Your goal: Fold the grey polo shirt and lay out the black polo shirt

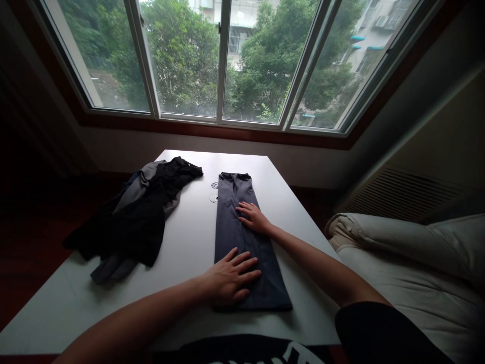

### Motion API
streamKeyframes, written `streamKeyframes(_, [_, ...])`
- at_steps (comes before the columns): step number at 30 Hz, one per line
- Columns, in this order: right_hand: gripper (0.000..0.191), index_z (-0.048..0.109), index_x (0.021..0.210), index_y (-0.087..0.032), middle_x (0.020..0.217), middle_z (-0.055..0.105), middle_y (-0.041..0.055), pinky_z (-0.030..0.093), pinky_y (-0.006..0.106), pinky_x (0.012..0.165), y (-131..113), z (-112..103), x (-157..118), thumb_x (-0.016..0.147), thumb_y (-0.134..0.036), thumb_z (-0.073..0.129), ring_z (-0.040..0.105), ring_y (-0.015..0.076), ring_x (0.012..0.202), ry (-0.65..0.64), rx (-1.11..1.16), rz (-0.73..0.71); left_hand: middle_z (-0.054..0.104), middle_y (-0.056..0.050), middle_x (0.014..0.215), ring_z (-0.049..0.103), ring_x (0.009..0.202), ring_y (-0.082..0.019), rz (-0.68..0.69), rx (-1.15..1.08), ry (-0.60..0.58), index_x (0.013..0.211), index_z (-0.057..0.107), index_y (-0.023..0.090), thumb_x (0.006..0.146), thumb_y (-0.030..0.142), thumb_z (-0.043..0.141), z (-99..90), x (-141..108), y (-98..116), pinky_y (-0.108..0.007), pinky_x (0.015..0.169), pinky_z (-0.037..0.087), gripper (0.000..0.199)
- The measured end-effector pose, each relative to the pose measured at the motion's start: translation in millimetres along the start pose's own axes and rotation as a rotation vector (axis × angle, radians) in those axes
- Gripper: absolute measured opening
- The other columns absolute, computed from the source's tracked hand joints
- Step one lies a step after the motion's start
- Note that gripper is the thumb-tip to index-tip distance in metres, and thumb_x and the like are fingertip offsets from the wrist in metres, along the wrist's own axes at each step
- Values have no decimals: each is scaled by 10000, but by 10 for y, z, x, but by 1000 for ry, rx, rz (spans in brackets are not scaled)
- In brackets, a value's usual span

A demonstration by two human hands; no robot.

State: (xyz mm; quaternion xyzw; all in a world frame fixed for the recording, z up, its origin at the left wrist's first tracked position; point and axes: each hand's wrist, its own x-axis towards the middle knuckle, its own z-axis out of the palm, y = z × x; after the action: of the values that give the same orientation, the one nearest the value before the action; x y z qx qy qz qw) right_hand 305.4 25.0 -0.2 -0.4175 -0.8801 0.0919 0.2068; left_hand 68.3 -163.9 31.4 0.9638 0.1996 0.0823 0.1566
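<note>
A pair of dark grey trousers [237,235], folded lengthwise into a long strip, lies flat on the white table [189,242]. Its gathered waistband points toward the window and the hem faces me. My left hand [232,277] rests flat on the lower part of the legs, fingers spread. Farther up, my right hand [253,217] lies on the right side of the trousers with its fingers stretched out. Neither hand grips the cloth.
To the left, a loose heap of black and grey clothes [144,217] hangs partly over the table's edge. Small round printed marks [214,198] show beside the trousers. A pale padded sofa [409,258] stands at the right, and a wide window [220,65] lies beyond the table.
</note>
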Motion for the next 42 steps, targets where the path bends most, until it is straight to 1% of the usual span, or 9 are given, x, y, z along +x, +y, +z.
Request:
streamKeyframes(7, [353,675,1350,-270,1469,609,96,366,565,1221,-529,-232,-1210,1003,-291,612,507,285,1428,57,158,-102,438,-62,1637,377,1522,-293,-9,-23,70,1563,466,296,985,331,580,19,-80,-50,-514,1287,242,590])
streamKeyframes(11, [352,674,1348,-274,1485,592,98,414,524,1200,-718,-367,-1788,1002,-254,610,515,275,1417,-5,164,-148,307,-57,1704,266,1576,-318,-17,21,42,1626,369,311,971,299,598,64,-161,-48,-551,1293,200,694])
streamKeyframes(15, [419,631,1406,-276,1550,527,103,361,526,1237,-822,-601,-2195,992,-221,607,452,276,1471,-91,195,-128,220,-72,1730,208,1592,-338,-34,63,16,1650,317,311,994,327,582,95,-190,52,-597,1286,169,707])
streamKeyframes(19, [432,635,1386,-275,1594,475,99,329,551,1250,-942,-782,-2439,956,-242,657,361,297,1530,-165,288,-30,340,-77,1688,296,1564,-325,12,44,36,1609,402,298,982,287,590,54,-232,172,-576,1282,224,654])
streamKeyframes(25, [276,694,1149,-244,1589,475,86,350,536,1242,-1066,-783,-2667,916,-143,587,365,287,1526,-91,333,94,499,-29,1596,436,1489,-268,10,-25,43,1452,592,322,908,103,554,-83,-542,45,-501,1265,317,588])
streamKeyframes(31, [588,601,1432,-271,1657,365,112,349,524,1234,-989,-693,-2530,859,-150,662,362,305,1524,-121,211,6,299,-24,1708,217,1586,-348,-27,-148,-97,1574,448,342,763,146,716,-287,-859,-71,-595,1283,230,876])
streamKeyframes(34, [602,624,1433,-278,1664,360,110,291,564,1254,-945,-582,-2321,851,-131,671,322,319,1546,-110,155,-55,331,-32,1694,222,1586,-334,-79,-94,-27,1542,493,333,818,182,717,-216,-828,-45,-581,1288,221,773])
streamKeyframes(38, [561,645,1426,-304,1647,400,103,235,589,1267,-984,-503,-2103,880,-189,699,344,322,1538,-74,150,-115,525,-19,1569,385,1516,-283,-113,35,81,1363,653,325,899,146,649,-64,-727,-72,-555,1294,218,497])
streamKeyframes(42, [583,650,1418,-316,1523,569,79,261,568,1263,-1082,-569,-2054,857,-171,708,468,295,1469,-172,238,-202,574,-30,1523,470,1457,-262,-100,90,132,1357,661,314,924,116,606,-9,-659,-80,-515,1274,287,480])
